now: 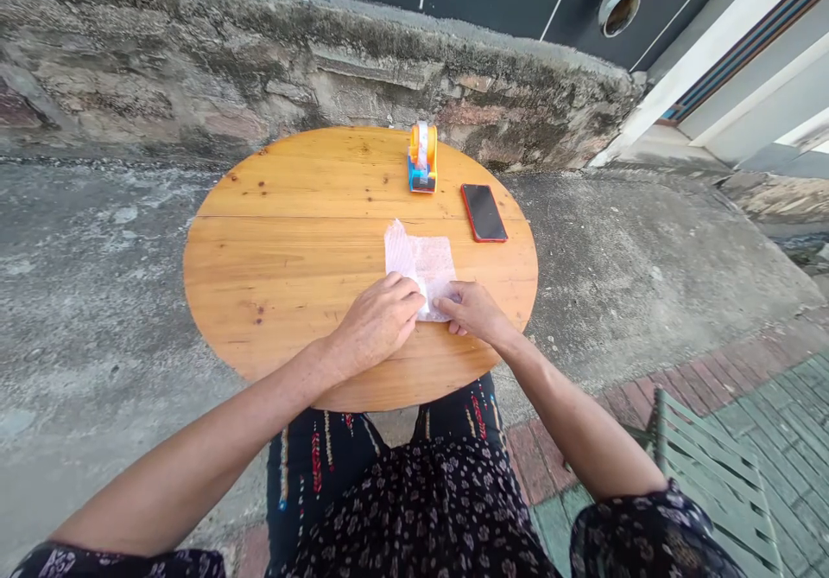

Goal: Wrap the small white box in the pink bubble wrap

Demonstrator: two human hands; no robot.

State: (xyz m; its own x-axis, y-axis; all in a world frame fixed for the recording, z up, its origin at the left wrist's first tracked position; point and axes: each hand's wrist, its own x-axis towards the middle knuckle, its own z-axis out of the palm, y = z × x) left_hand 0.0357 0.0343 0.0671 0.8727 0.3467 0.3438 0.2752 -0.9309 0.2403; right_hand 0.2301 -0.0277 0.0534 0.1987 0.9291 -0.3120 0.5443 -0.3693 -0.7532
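Note:
A small sheet of clear bubble wrap (pixel 420 260) lies flat on the round wooden table (pixel 272 250). My left hand (pixel 376 323) rests on its near left corner, fingers curled and pinching the edge. On the near right corner sits my right hand (pixel 474 308), its fingers pressed together on the wrap. What lies under the wrap, if anything, is hidden.
An orange and blue tape dispenser (pixel 421 159) stands at the table's far side. A red-cased phone (pixel 483 212) lies face up to its right. A rough stone wall (pixel 259 68) runs behind the table. A green slatted chair (pixel 712 474) is at the lower right.

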